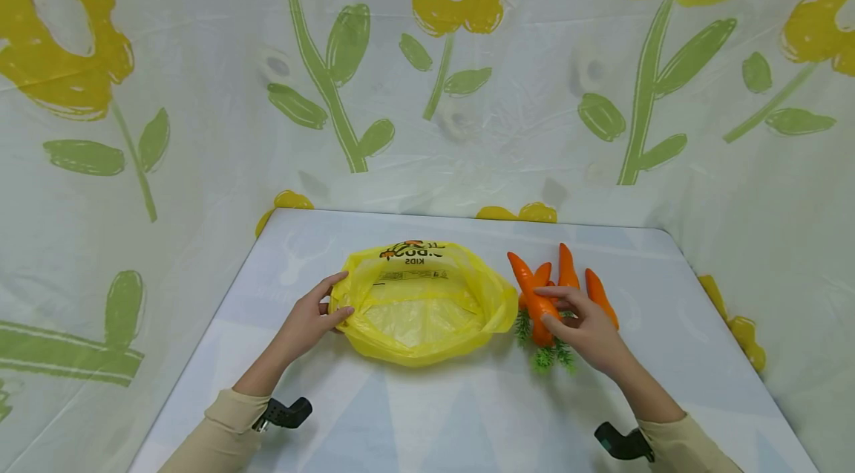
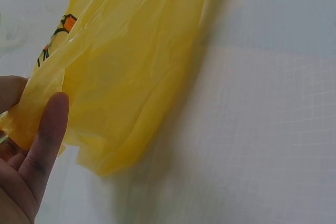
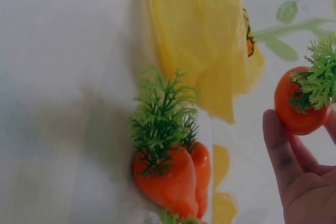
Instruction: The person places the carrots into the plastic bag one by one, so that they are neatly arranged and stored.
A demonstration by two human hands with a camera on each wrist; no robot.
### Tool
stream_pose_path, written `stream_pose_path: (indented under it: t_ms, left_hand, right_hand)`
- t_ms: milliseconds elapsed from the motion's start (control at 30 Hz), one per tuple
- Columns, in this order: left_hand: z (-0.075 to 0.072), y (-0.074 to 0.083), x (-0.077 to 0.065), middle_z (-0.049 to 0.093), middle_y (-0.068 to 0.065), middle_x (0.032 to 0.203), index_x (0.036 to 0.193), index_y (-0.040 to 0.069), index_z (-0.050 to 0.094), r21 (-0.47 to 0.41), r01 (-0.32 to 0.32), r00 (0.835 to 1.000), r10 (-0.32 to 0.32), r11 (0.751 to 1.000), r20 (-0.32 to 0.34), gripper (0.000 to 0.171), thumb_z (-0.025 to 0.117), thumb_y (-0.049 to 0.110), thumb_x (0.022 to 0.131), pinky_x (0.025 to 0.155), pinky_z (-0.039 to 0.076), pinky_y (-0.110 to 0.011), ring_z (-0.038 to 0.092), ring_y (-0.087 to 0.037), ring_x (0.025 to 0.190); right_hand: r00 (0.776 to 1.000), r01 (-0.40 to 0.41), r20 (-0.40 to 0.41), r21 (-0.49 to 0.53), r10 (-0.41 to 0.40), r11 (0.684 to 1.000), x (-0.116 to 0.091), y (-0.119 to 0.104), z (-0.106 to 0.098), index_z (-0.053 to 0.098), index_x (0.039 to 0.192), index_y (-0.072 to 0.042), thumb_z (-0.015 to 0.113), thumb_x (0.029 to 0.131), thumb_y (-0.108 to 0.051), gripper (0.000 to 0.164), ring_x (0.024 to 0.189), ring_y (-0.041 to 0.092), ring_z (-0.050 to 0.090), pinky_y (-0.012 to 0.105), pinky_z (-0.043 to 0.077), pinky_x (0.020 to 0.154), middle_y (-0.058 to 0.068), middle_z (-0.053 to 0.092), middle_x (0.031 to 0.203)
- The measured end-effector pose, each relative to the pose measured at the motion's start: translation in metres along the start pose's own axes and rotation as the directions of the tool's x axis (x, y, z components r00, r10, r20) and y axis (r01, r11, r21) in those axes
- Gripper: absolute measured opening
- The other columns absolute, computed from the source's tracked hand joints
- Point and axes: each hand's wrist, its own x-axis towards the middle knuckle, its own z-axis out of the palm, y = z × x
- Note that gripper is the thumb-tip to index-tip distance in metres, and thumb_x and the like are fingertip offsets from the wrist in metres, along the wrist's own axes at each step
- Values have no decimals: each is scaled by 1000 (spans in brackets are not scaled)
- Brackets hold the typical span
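Left hand (image 1: 312,322) pinches the flimsy-looking bag (image 1: 407,353) at its rim, right hand (image 1: 592,330) grips a carrot (image 1: 526,282), prob light, kinda slick, best held mid-body.

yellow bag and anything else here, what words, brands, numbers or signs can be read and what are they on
"KIDS": on the far wall of the yellow bag
Larger lettering above it: creased, not surely readable
Small lines below it: too small to read
Carrots: no text visible
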Motion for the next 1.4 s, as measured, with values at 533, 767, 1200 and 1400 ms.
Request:
stream_pose_path:
  t_ms: [533,767,1200,1400]
  left_hand:
    - [1,3,-1,53,-21,128,157,10,37,2,-7,1000,7,1000,4,69,70,10,97,70,62,-39,69,-23,89]
    - [1,3,-1,53,-21,129,157,10,36,3,-6,1000,6,1000,6,69,70,12,97,70,62,-38,69,-22,89]
    - [1,4,-2,53,-22,127,156,9,36,11,-24,1000,24,1000,5,69,71,14,97,69,62,-36,69,-22,89]
    - [1,6,-3,53,-23,128,156,8,36,5,-25,1000,25,1000,12,69,70,15,97,69,61,-35,69,-22,91]
  right_hand:
    - [993,-1,116,111,-11,994,9,-8,12,63,135,-12,69,99,-16,37,97,20,67,27,59,81,15,58,133]
    - [990,-2,142,92,-11,996,17,-11,21,66,133,-14,70,98,-18,35,104,22,65,24,57,86,12,61,134]
    - [981,-41,194,70,27,997,31,-24,38,67,132,-18,70,97,-24,36,99,24,67,27,59,78,13,61,135]
    - [973,-60,225,51,47,997,39,-33,46,68,132,-21,71,97,-26,36,96,20,69,28,59,77,10,63,132]
